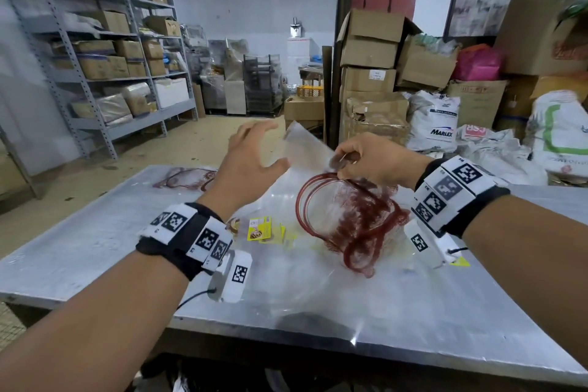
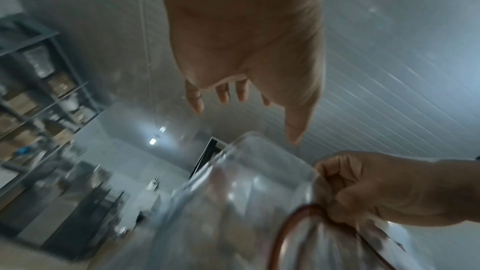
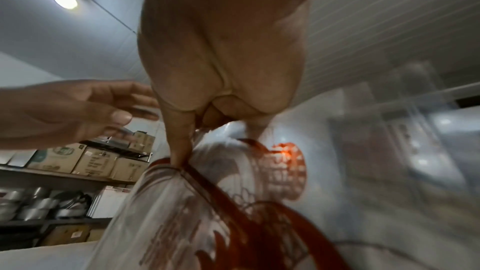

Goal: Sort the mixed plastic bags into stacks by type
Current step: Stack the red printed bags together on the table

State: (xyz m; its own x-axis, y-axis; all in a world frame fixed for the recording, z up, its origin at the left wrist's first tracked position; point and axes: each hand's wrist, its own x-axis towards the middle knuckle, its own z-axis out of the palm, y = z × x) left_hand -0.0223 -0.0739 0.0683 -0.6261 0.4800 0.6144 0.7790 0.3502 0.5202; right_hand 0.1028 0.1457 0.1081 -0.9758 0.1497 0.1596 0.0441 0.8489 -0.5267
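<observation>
A clear plastic bag with a dark red print (image 1: 346, 216) (image 3: 207, 212) hangs over the metal table (image 1: 95, 232). My right hand (image 1: 356, 162) (image 3: 197, 136) pinches it by its top edge and holds it lifted. A plain clear corner (image 1: 302, 143) (image 2: 246, 171) of the held plastic stands up between my hands. My left hand (image 1: 254, 153) (image 2: 233, 97) hovers open just left of that corner, fingers spread, touching nothing I can make out. More clear bags lie flat under the lifted one. Small yellow-printed bags (image 1: 264, 229) lie on them. Another red-printed bag (image 1: 184, 177) lies at the table's far left.
Beyond the table's far edge are stacked cardboard boxes (image 1: 369, 51) and white sacks (image 1: 432, 124) on the right. Grey metal shelving (image 1: 105, 67) with boxes lines the left wall. A dark post (image 1: 345, 25) rises behind the table.
</observation>
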